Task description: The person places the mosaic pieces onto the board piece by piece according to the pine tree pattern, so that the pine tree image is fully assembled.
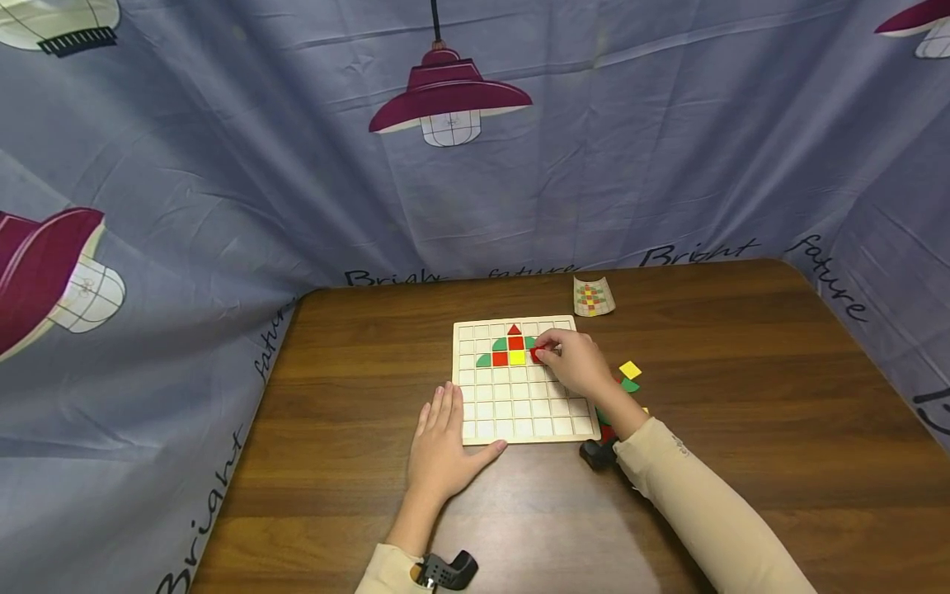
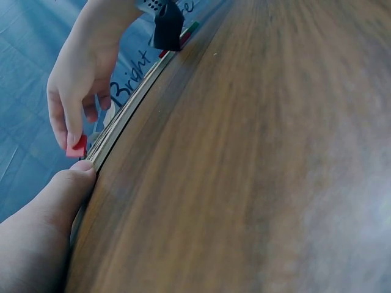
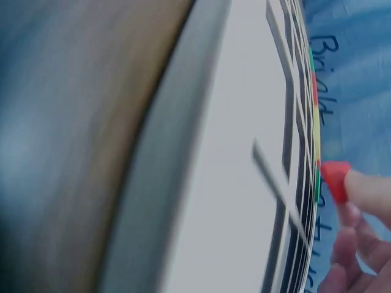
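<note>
My right hand [image 1: 575,360] pinches a red square tile [image 3: 335,180] between thumb and fingers, over the right part of a white gridded board [image 1: 493,404]. Beside that tile, a yellow square [image 1: 517,357] sits in the grid, with a red square [image 1: 500,359] to its left. Green quarter-round tiles [image 1: 484,360] flank them, and a red triangle [image 1: 514,329] tops another red square [image 1: 515,342]. My left hand [image 1: 443,441] rests at the board's lower left corner, fingers straight along the left edge and thumb at the front edge.
Loose tiles lie right of the board, among them a yellow square [image 1: 630,370] and a green piece [image 1: 629,385]; my right forearm partly covers others. A small curled pattern card [image 1: 593,297] stands behind the board. A printed curtain [image 1: 475,206] surrounds the wooden table [image 1: 742,371].
</note>
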### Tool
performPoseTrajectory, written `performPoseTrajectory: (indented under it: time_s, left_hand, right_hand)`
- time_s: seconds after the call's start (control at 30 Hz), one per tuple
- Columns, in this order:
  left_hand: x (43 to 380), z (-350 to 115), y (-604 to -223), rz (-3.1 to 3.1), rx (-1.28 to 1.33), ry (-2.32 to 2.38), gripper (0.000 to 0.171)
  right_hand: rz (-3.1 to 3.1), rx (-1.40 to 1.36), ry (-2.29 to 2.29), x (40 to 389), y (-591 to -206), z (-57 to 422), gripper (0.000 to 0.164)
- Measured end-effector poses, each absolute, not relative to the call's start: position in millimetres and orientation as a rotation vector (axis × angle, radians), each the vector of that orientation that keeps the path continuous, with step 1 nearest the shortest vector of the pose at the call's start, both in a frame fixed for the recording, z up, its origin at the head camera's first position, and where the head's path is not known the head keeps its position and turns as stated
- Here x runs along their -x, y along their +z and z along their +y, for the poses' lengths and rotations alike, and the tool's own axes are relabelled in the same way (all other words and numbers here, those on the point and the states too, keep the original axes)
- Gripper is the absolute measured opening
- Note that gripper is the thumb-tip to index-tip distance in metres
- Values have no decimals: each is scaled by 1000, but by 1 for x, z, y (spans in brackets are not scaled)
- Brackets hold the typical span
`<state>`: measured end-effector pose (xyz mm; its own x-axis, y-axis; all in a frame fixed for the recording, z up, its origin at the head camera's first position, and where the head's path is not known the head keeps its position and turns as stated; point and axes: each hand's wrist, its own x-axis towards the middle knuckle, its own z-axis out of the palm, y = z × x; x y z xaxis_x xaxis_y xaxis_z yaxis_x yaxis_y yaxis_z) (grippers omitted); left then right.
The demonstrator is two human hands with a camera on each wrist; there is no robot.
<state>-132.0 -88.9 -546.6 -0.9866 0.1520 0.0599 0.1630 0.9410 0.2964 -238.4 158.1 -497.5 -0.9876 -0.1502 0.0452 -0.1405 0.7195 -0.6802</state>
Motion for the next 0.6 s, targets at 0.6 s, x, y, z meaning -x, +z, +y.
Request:
performPoseTrajectory:
  time_s: [0.6]
  left_hand:
    - [132, -89, -547, -3044, 258, -471, 117]
  right_hand:
    - [3013, 249, -952, 240, -506, 146, 8]
